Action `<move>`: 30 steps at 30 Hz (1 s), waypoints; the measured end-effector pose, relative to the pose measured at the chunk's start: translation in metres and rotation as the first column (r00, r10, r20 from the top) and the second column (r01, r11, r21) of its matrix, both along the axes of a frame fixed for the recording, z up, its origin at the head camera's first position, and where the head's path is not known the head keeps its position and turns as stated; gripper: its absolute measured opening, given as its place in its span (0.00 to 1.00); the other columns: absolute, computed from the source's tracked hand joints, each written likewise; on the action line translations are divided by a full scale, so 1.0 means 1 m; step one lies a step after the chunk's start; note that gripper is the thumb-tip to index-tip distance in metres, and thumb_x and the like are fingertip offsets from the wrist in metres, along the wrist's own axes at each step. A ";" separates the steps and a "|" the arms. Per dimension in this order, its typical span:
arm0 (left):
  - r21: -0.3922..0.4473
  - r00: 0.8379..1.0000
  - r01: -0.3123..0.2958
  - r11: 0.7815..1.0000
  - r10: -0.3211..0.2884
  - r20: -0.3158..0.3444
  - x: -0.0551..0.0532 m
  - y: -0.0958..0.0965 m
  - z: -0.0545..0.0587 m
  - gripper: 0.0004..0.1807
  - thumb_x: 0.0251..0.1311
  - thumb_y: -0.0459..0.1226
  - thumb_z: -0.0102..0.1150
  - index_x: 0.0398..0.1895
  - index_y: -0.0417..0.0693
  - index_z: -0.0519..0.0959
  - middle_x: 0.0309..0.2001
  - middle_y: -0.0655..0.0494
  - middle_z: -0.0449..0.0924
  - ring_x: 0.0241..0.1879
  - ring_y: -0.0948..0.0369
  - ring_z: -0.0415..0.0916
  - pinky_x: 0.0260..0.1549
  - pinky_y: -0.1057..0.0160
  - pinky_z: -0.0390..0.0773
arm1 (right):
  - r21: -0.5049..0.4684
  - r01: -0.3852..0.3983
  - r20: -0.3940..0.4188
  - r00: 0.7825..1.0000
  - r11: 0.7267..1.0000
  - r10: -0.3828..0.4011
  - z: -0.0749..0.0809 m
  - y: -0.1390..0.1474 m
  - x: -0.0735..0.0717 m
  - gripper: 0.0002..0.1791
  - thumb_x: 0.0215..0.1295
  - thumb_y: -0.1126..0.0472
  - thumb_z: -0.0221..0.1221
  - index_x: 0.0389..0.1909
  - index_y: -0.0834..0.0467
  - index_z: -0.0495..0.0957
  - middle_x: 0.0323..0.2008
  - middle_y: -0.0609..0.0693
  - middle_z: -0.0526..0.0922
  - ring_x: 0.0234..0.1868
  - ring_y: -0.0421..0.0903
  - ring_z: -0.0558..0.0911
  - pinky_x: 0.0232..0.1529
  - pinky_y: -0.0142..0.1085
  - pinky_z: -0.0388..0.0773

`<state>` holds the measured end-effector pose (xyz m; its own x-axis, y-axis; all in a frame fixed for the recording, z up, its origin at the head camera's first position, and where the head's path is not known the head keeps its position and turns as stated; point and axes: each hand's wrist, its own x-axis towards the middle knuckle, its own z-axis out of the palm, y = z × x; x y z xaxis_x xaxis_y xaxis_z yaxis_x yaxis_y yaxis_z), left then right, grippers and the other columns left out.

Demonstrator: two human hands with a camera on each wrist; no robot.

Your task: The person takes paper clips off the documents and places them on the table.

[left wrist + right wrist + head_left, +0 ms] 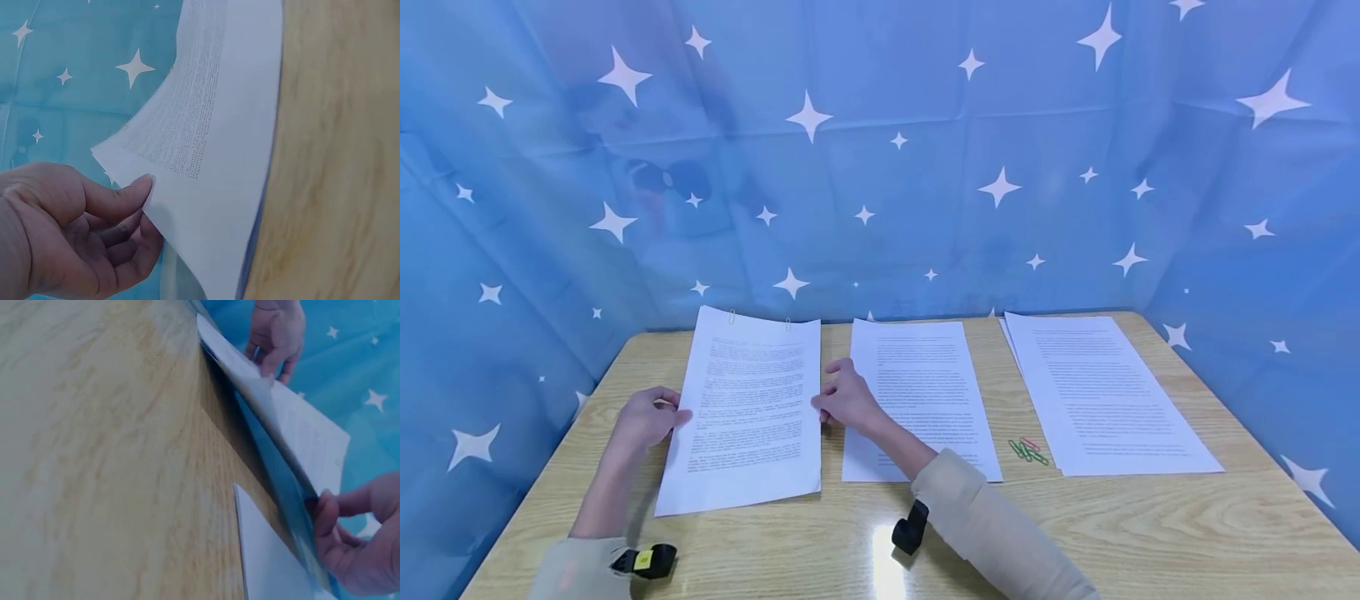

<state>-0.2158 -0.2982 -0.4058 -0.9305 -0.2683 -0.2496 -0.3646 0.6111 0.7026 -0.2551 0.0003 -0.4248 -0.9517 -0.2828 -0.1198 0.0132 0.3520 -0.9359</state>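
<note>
Left hand (646, 418) and right hand (847, 398) pinch the stack (748, 400), two clips (732, 317) already on, with loose clips (1028, 451) and two piles (917, 367) (1105, 400) seemingly left unclipped right of it.

left hand: bare left hand (649, 417), thumb pressed toward the index finger in a pinch, other fingers curled beneath
right hand: bare right hand (847, 400), thumb and index finger pinched, remaining fingers bent
left arm: light beige fabric left sleeve (582, 571) at lower left, bare forearm angled up and slightly right
right arm: light beige fabric right sleeve (1000, 533) from bottom right, bare forearm slanting up-left
hands' spacing: apart, roughly level
</note>
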 end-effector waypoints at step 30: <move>0.152 0.981 0.182 0.972 -0.169 -0.092 0.007 0.000 0.013 0.30 0.73 0.45 0.57 0.66 0.29 0.67 0.49 0.41 0.78 0.42 0.54 0.76 0.41 0.60 0.78 | -0.064 -0.155 -0.089 0.985 0.986 0.149 0.004 0.030 0.005 0.13 0.77 0.66 0.53 0.58 0.59 0.68 0.19 0.51 0.79 0.19 0.47 0.78 0.24 0.35 0.73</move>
<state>-0.2083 -0.2980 -0.3925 -0.9778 -0.0620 -0.2004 -0.2018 0.5391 0.8177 -0.2500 0.0305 -0.4212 -0.9028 -0.4298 -0.0162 -0.1150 0.2774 -0.9538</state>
